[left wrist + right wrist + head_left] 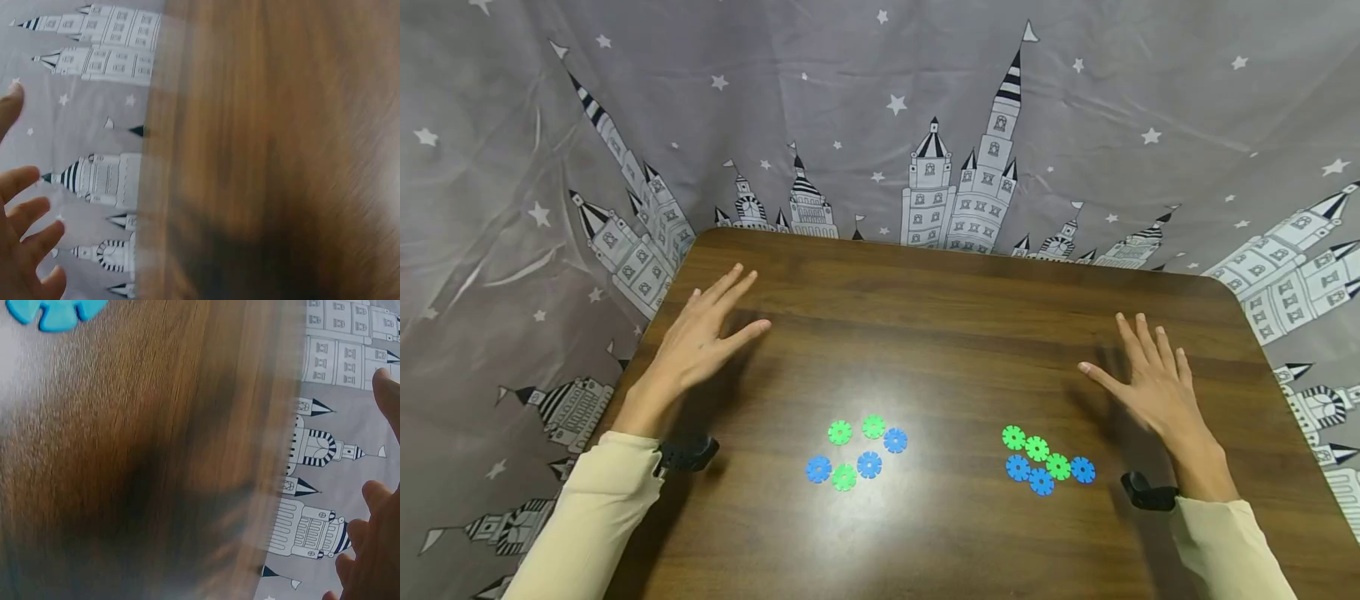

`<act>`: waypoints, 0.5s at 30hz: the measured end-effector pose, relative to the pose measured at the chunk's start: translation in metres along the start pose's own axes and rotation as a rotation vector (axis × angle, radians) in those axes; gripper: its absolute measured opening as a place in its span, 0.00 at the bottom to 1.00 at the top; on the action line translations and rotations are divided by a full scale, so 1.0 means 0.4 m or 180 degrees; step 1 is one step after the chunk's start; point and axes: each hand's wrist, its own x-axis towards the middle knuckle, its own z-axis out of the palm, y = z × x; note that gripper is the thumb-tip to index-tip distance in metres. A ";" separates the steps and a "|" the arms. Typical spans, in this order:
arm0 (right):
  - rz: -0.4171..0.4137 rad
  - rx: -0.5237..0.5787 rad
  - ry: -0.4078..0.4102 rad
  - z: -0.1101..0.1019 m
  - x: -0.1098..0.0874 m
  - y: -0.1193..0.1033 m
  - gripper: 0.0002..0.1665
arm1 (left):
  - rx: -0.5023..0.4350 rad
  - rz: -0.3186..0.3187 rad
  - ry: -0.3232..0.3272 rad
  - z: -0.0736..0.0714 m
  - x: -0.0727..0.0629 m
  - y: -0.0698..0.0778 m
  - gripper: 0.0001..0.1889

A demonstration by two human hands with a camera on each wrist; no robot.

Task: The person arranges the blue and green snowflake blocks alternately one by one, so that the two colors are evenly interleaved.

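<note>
My left hand point(700, 333) is held over the left side of the table, fingers straight and thumb spread, holding nothing. On the right, my right hand point(1153, 387) hovers with its fingers fanned out, also holding nothing. Between them lie two groups of flat, notched plastic discs. The left group is a loose cluster of green discs point(840, 432) and blue discs point(869, 465). Nearer my right hand, green discs point(1037, 448) and blue discs point(1041, 482) lie close together. A blue disc point(59, 314) shows at the top left of the right wrist view.
The brown wooden table point(925, 350) has rounded far corners. A grey curtain point(850, 108) printed with castles and stars hangs behind it and along its sides. Dark bands with wrist cameras sit on the left wrist point(688, 454) and right wrist point(1150, 493).
</note>
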 end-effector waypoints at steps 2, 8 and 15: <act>-0.0050 0.0063 -0.0010 0.000 -0.001 -0.004 0.54 | -0.0293 0.0062 -0.0024 0.014 -0.009 0.002 0.38; -0.0153 0.0268 -0.0087 -0.004 -0.005 -0.023 0.51 | -0.0835 0.0215 -0.0097 0.058 -0.035 0.024 0.39; -0.0283 0.0660 -0.0102 -0.005 -0.026 -0.065 0.45 | -0.1351 0.0308 -0.0409 0.118 -0.071 0.059 0.34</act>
